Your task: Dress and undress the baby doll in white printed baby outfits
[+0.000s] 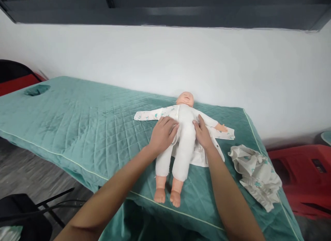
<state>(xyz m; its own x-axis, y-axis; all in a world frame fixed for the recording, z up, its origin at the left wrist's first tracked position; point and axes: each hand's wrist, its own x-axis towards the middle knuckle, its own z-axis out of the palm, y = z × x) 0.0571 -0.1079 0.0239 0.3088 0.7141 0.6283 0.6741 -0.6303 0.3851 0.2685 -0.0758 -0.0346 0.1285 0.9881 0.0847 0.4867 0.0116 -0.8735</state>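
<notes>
Feet (159, 195) nearest, so starting from there: take the doll's waist as the middle of the clock, with the wall at 12. The doll (186, 130) is flat on its back on a green quilted cover (77, 130), toes toward 6 near the edge, which I'd guess is so both arms can get at it without leaning.

Black object (24, 213) down at 8, too cut off to say what it is. Crumpled printed cloth (254, 170) sits at 4, near the cover's edge and apart from the doll, probably just parked out of the way.

Now the hands. Left hand (162, 134) is just on the 9 side of the waist, fingers bent over the printed garment (200, 156). Can't tell if it's actually pinching fabric. Right hand (202, 133) is on the 3 side, thumb and forefinger apart against the doll's flank. Not a fist, but the other fingers are hidden, so no idea if it's gripping. Together they look like they'd steady the body.

Garment is partly under the doll, one sleeve (147, 115) stretched out toward 9:30. Doll's hand (221, 127) lies over the other sleeve at 3, so that arm looks to be outside it. Red chair (305, 175) is past the cloth, between 3 and 4.

Head (185, 98) at 12, close to the white wall (116, 58), then a dark frame (165, 13) above.
</notes>
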